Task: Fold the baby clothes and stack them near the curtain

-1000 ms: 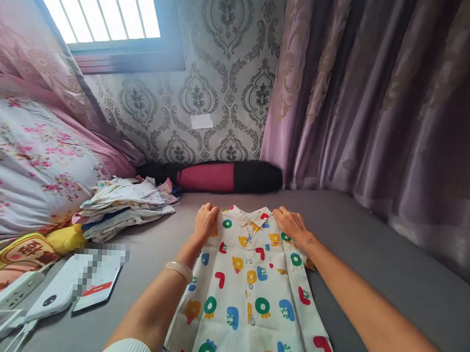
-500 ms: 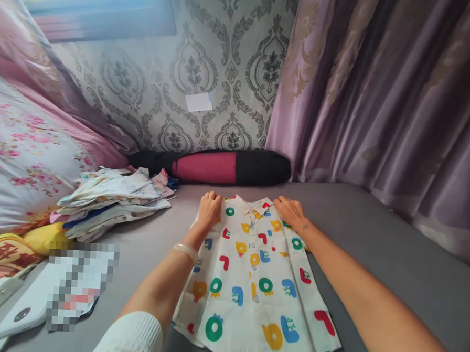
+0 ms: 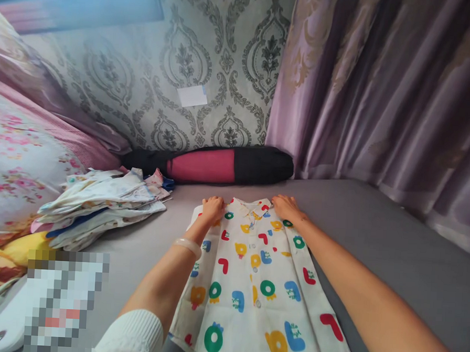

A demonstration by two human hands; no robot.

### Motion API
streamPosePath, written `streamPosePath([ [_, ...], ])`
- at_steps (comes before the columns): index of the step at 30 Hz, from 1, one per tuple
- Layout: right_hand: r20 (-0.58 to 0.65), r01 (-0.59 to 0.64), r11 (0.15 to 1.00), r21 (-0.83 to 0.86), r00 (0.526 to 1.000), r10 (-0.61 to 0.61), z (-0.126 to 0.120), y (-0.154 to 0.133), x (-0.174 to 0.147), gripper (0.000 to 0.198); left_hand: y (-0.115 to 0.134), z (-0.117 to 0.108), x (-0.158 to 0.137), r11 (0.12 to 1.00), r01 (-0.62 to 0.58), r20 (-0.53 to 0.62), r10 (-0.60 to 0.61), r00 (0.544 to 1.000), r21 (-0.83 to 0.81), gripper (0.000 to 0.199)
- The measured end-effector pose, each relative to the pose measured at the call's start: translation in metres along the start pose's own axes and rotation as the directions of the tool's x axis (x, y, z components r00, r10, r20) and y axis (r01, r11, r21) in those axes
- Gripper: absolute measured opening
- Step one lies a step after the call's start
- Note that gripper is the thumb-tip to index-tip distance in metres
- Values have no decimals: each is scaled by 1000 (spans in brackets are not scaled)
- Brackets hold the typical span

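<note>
Both hands sit mid-frame at the shirt's shoulders: left hand (image 3: 213,208) curled closed, gripping the left shoulder edge, right hand (image 3: 286,207) flat and open on the right shoulder. Patterned shirt (image 3: 253,282) lies spread on the grey bed (image 3: 392,258), lower centre. Folded clothes pile (image 3: 103,206) sits at left.

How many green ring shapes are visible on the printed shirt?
6 on the shirt: by the left hand, beside the right hand, right shoulder, two mid-front, one at the hem. Arms may hide others.
</note>
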State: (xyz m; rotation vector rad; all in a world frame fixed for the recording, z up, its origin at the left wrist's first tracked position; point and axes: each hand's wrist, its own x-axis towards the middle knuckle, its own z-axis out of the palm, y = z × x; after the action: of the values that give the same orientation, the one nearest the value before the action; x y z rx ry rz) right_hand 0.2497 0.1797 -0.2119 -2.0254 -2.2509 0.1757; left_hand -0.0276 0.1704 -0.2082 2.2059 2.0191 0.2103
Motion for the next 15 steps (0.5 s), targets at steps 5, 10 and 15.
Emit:
streamPosePath([
  [5,32,-43,988,150,999,38,8,-5,21,25,19,1,21,990,10,58,-2,998,-138,28],
  [10,-34,-42,969,243,998,52,15,-6,18,17,22,8,26,973,0,8,2,1000,-230,21],
  [15,-212,76,983,165,976,-39,24,-13,0,16,15,27,18,973,-135,-161,105,981,-188,26],
])
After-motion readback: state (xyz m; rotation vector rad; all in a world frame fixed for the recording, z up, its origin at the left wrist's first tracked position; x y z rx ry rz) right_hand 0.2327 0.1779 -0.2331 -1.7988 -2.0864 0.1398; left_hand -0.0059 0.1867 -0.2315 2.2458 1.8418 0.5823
